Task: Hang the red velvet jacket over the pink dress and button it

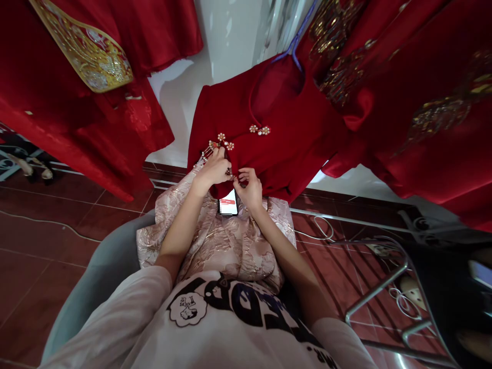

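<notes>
I am working the front flap of the red dress [277, 148] hanging just beyond my knees, left hand [215, 169] and right hand [249, 187] both pinching its edge below the pearl clasps [223, 141], which I judge is calling for steady fingertip alignment next.

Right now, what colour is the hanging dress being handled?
Deep red dress, with pearly flower buttons; head view.

Deep red and gold garments around a seated person in white.

The dress [269, 148] in the middle is plain deep red, its flower buttons [259, 130] gold and pearl white, its hanger [294, 43] blue. The robe [84, 51] at upper left is red with a gold embroidered panel. The lap fabric [226, 246] is pale pink brocade with a gold floral pattern. The T-shirt [230, 318] is white, printed black and blue. The floor tiles [46, 241] are dark reddish brown.
</notes>
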`<state>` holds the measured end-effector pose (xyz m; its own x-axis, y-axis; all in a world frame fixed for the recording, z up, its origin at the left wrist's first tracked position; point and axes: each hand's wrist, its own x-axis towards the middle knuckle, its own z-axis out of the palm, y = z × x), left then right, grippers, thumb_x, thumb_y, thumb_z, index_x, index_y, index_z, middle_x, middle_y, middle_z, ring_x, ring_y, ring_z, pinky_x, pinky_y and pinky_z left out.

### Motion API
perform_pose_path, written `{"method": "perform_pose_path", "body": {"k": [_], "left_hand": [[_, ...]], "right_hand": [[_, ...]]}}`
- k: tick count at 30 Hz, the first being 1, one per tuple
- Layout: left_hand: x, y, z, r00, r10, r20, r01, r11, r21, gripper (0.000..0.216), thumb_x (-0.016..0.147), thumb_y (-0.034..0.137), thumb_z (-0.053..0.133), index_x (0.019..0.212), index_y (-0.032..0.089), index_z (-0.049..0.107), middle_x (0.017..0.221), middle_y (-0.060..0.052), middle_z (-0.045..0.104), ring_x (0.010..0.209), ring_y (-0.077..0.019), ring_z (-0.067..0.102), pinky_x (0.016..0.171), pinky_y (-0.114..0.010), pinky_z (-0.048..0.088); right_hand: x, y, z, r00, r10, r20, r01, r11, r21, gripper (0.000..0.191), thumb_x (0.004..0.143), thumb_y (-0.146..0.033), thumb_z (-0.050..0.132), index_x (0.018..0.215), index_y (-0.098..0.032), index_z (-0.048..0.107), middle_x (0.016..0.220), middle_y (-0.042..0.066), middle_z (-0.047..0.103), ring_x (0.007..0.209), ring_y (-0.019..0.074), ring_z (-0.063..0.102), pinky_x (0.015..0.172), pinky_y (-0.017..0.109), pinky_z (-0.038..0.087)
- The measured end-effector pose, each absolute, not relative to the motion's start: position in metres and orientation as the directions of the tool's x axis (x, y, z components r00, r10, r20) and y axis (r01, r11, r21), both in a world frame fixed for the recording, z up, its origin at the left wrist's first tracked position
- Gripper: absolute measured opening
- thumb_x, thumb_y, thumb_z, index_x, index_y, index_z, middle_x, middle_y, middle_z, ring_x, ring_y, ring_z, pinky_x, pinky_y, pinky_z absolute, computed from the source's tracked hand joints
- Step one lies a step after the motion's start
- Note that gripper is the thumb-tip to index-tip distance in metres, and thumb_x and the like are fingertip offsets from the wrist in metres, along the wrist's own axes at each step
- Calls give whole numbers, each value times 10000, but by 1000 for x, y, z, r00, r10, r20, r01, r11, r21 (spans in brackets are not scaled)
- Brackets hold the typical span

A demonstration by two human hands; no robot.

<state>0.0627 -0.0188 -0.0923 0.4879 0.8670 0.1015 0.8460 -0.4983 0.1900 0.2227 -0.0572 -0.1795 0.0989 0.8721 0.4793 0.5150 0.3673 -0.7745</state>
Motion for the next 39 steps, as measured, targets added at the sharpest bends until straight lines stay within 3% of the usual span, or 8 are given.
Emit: {"method": "perform_pose_path", "body": {"k": [8, 11, 14, 24, 27, 31, 35, 39], "left_hand": [[64, -18, -84, 560, 805, 195, 787, -590, 177, 72, 843, 171, 762, 884, 147, 816, 1040, -131, 712, 1131, -330, 639, 1019, -449, 495], [62, -18, -84, 590, 776, 224, 734, -631, 253, 98, 811, 105, 745, 849, 164, 814, 845, -75, 759, 926, -262, 713, 931, -370, 508], [59, -18, -85, 598, 758, 261, 665, -651, 367, 138, 804, 66, 735, 847, 169, 818, 798, -44, 788, 787, -203, 731, 804, -292, 505], [57, -8, -95, 520, 805, 286, 598, -582, 551, 92, 789, 85, 781, 784, 177, 772, 792, -28, 801, 795, -196, 769, 767, -279, 518], [62, -4, -104, 458, 841, 288, 428, -493, 758, 231, 733, 128, 838, 913, 153, 695, 878, -56, 806, 828, -196, 773, 780, -278, 558], [68, 3, -112, 340, 926, 163, 48, -190, 981, 485, 713, 162, 873, 1137, 155, 636, 967, -57, 795, 889, -181, 779, 841, -278, 597], [66, 7, -111, 165, 983, 76, -229, -37, 973, 264, 967, 335, 713, 1171, 166, 716, 1123, -100, 799, 1002, -173, 773, 962, -309, 594], [64, 5, -109, 90, 990, 105, -262, -78, 962, 239, 993, 377, 716, 1113, 183, 788, 1176, -93, 801, 1073, -167, 762, 1012, -299, 581]], "right_hand": [[223, -55, -182, 137, 839, 527, 447, 422, -789, 189, 856, -243, 616, 1041, -213, 633, 892, 35, 723, 805, 192, 691, 836, 353, 567], [223, -54, -184, 158, 812, 562, 417, 461, -783, 184, 852, -261, 621, 1028, -211, 635, 878, 31, 711, 778, 188, 677, 810, 355, 567], [222, -54, -185, 165, 802, 574, 410, 474, -779, 183, 843, -254, 628, 1024, -221, 624, 865, 21, 695, 773, 185, 663, 799, 352, 565], [222, -52, -188, 194, 773, 604, 412, 495, -765, 180, 890, -313, 612, 1041, -217, 612, 889, 31, 681, 788, 175, 645, 784, 335, 558], [222, -52, -188, 232, 738, 633, 409, 516, -752, 186, 920, -340, 589, 1057, -215, 601, 887, 31, 662, 796, 174, 628, 770, 323, 543], [223, -53, -189, 215, 736, 642, 404, 531, -745, 180, 908, -312, 548, 1051, -210, 583, 898, 37, 631, 813, 181, 606, 781, 327, 514], [225, -54, -191, 175, 779, 603, 407, 500, -764, 153, 867, -268, 518, 1003, -218, 565, 873, 31, 615, 803, 194, 579, 806, 343, 478], [225, -56, -188, 143, 794, 591, 433, 487, -759, 124, 829, -241, 517, 944, -231, 562, 796, 1, 596, 756, 195, 553, 800, 344, 436]]}}
